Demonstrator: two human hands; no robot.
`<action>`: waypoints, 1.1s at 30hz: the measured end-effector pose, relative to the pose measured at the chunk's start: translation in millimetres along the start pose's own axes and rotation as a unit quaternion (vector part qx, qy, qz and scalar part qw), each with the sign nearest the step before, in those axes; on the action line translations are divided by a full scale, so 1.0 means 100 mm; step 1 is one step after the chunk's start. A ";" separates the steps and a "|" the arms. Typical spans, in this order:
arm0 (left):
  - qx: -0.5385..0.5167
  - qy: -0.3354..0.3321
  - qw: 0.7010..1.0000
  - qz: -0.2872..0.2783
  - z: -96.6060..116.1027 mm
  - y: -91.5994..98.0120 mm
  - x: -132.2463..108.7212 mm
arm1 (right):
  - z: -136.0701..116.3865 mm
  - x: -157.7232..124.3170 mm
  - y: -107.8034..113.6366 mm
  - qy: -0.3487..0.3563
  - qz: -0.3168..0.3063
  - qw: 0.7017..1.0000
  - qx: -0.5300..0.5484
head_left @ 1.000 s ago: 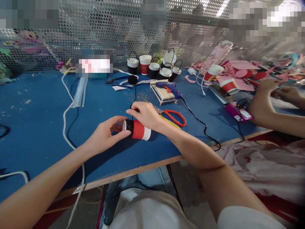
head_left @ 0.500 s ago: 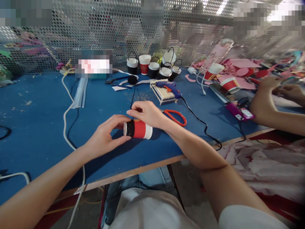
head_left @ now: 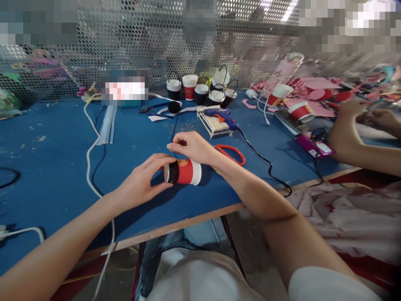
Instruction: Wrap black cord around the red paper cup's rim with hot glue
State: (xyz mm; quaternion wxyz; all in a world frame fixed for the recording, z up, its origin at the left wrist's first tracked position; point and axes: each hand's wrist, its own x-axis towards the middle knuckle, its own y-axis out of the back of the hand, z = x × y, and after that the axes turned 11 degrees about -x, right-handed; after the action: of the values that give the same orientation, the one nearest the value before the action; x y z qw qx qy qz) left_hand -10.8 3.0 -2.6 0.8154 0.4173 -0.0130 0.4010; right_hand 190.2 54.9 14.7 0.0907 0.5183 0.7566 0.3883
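Note:
A red and white paper cup (head_left: 187,172) lies on its side on the blue table, its left end wound with black cord. My left hand (head_left: 145,175) grips that wrapped end between thumb and fingers. Just above the cup, my right hand (head_left: 191,146) pinches the black cord (head_left: 176,130), which runs back to a small black ball of cord (head_left: 174,107). Partly under my right forearm lie red-handled scissors (head_left: 233,153).
A blue glue gun (head_left: 221,115) rests on a small wooden rack (head_left: 210,125). Behind it stand several black-wrapped cups (head_left: 201,94). A white cable (head_left: 89,167) crosses the left side. At right are a purple packet (head_left: 314,146) and a co-worker's arm (head_left: 347,133).
The cup has turned slightly, so more of its printed emblem shows. Both hands keep nearly the same places, and the view has shifted a little.

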 end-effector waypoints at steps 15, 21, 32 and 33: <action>0.049 0.008 0.999 0.000 -0.03 -0.01 -0.01 | -0.02 0.04 0.46 -0.059 0.053 0.961 -0.263; 0.046 0.021 0.998 0.027 -0.11 -0.01 -0.01 | 0.34 0.00 1.12 -0.214 0.128 0.863 -0.440; -0.050 0.078 0.994 0.052 -0.14 -0.02 -0.01 | 0.96 -0.01 1.05 -0.337 0.095 0.831 -0.432; -0.058 0.082 0.994 0.052 -0.14 -0.02 -0.01 | 0.96 -0.02 1.05 -0.337 0.116 0.834 -0.421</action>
State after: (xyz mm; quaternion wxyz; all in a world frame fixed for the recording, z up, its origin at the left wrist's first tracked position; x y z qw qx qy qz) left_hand -14.3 11.5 -13.9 0.8146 0.3337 0.0091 0.4743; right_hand 318.1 117.3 20.3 0.5039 0.6126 0.3766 0.4785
